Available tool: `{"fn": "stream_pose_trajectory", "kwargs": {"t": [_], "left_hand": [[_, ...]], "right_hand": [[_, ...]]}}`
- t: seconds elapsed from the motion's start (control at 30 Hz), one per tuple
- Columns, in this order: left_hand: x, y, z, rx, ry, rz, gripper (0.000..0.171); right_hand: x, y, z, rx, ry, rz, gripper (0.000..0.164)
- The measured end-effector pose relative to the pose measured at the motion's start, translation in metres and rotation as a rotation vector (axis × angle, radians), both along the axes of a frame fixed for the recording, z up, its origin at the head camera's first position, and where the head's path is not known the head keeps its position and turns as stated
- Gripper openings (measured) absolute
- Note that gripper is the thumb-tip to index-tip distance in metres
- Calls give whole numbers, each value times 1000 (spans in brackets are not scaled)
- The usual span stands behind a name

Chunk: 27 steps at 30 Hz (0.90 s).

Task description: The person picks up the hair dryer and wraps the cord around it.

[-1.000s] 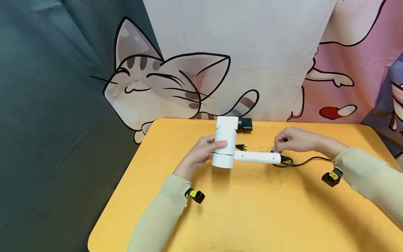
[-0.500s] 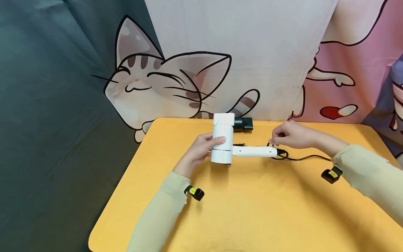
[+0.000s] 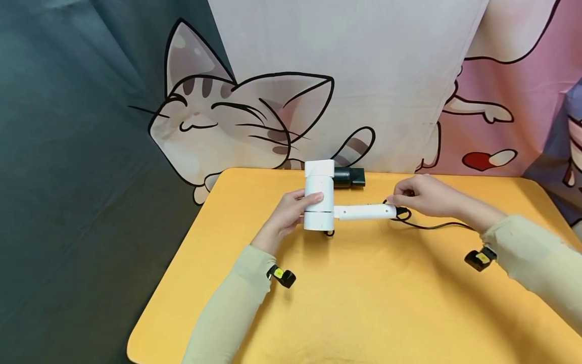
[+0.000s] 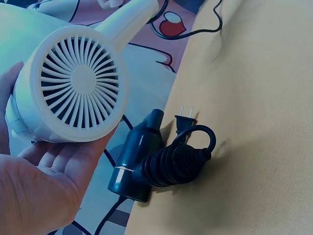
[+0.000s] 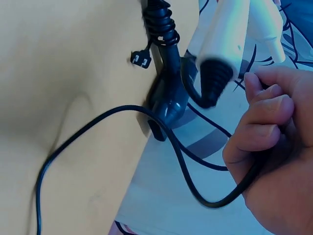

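My left hand [image 3: 291,211] grips the barrel of a white hair dryer [image 3: 318,221], thumb across its front. The left wrist view shows the round slotted grille [image 4: 83,83] facing that camera, with fingers under the barrel. The handle [image 3: 366,212] points right, toward my right hand [image 3: 417,194]. Those right fingers are curled round the dryer's black cord [image 5: 128,107], which runs into the palm in the right wrist view. Thumb and fingertips are right beside the handle's end. The dryer is held over the table [image 3: 345,298].
Behind the white dryer lies a black hair dryer [image 3: 351,178] near the table's back edge. Its cord [image 4: 171,164] is wound in a bundle, and a two-pin plug [image 4: 185,122] sticks out. A printed cat curtain [image 3: 273,121] hangs behind the table.
The white hair dryer has shifted slightly left and toward the back, now covering the black dryer's plug in the head view. My right hand has moved a little left and back along with it.
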<state>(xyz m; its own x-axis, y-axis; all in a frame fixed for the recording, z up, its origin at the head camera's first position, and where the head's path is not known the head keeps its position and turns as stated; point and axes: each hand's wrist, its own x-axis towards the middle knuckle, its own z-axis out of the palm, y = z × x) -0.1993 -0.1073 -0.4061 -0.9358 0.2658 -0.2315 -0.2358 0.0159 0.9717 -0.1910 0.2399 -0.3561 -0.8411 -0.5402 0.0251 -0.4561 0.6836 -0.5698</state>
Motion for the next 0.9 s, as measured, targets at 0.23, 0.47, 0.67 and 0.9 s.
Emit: {"fn": "stream_pose_trajectory", "kwargs": {"t": [0.23, 0.47, 0.67, 0.9], "left_hand": [[-3, -4, -3, 46, 5, 72, 46], [-5, -4, 1, 73, 20, 105, 46], [-6, -5, 0, 93, 24, 131, 47], [-5, -2, 4, 133, 24, 136, 49]], "right_hand": [[18, 0, -14, -150, -20, -61, 18], [41, -5, -38, -331, -80, -83, 15], [54, -13, -60, -431, -99, -51, 23], [60, -18, -80, -474, -57, -16, 23]]}}
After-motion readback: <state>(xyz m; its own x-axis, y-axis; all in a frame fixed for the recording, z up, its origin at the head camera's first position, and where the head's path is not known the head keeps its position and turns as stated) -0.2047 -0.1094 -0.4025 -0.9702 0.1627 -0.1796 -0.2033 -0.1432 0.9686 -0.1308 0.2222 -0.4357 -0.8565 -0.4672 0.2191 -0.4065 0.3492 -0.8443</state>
